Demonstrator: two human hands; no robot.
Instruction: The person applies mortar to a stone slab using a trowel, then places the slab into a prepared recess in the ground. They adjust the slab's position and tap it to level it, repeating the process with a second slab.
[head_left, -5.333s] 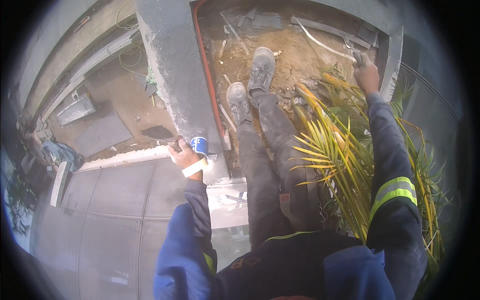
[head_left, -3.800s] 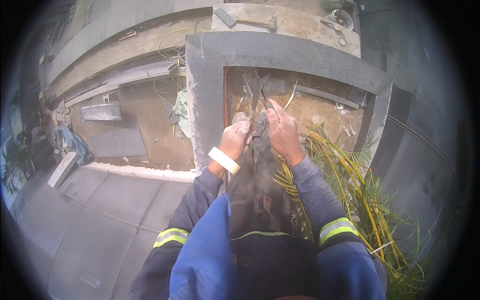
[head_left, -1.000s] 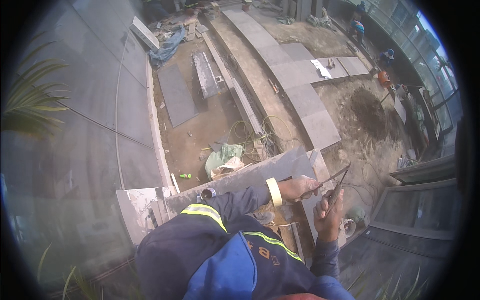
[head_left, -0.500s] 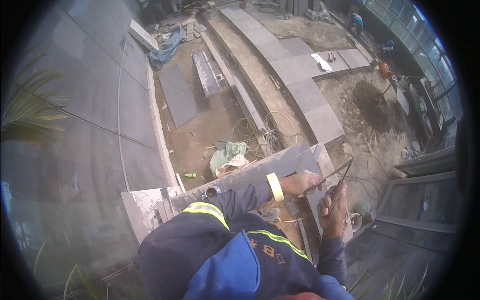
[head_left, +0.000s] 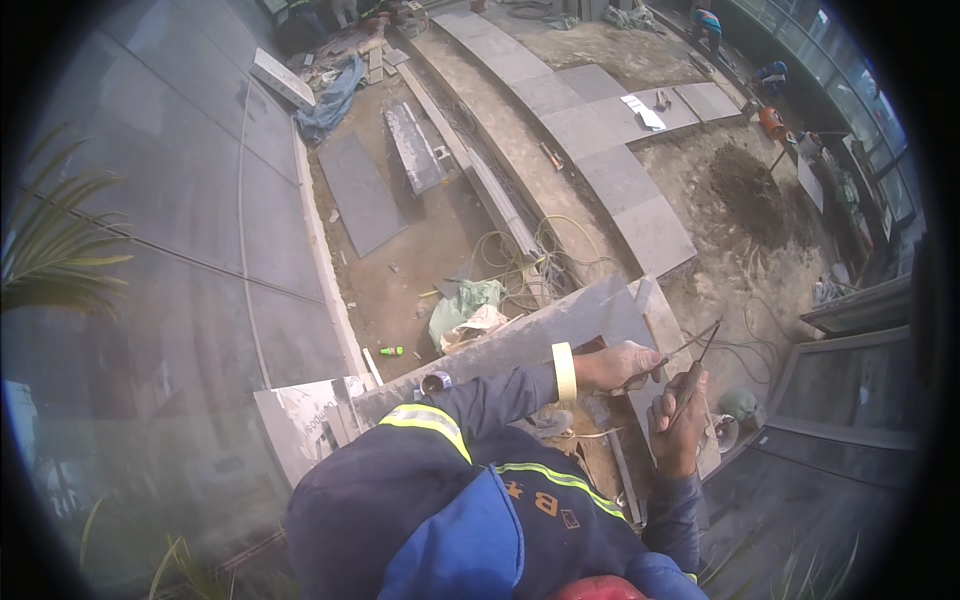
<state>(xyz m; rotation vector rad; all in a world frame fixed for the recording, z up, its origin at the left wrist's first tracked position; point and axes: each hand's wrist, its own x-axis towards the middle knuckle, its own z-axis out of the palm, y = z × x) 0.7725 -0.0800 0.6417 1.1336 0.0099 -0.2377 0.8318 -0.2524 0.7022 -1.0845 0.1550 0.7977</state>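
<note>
My left hand (head_left: 628,368) is closed on a slim tool with a thin metal shaft (head_left: 690,343), which points right and up. Around that wrist sits a pale yellow ring, like a roll of tape (head_left: 565,372). Just below and to the right, my right hand (head_left: 678,425) grips a narrow-bladed tool by its thick handle (head_left: 689,384). The two thin ends come together at their tips, where I cannot tell whether they touch. Both hands are above the end of a grey slab (head_left: 600,315), and the fingers partly hide the handles.
Behind the slab lie green and pale bags (head_left: 465,312) and tangled hoses (head_left: 545,260). A tin (head_left: 434,382) stands on the slab's left part. Grey paving slabs (head_left: 640,235) run away to the back; a dark soil heap (head_left: 748,195) is at right. People (head_left: 706,25) work far off.
The whole view has shifted slightly. Both hands keep their hold, and the tool tips stay close together, a little further right in the picture.
</note>
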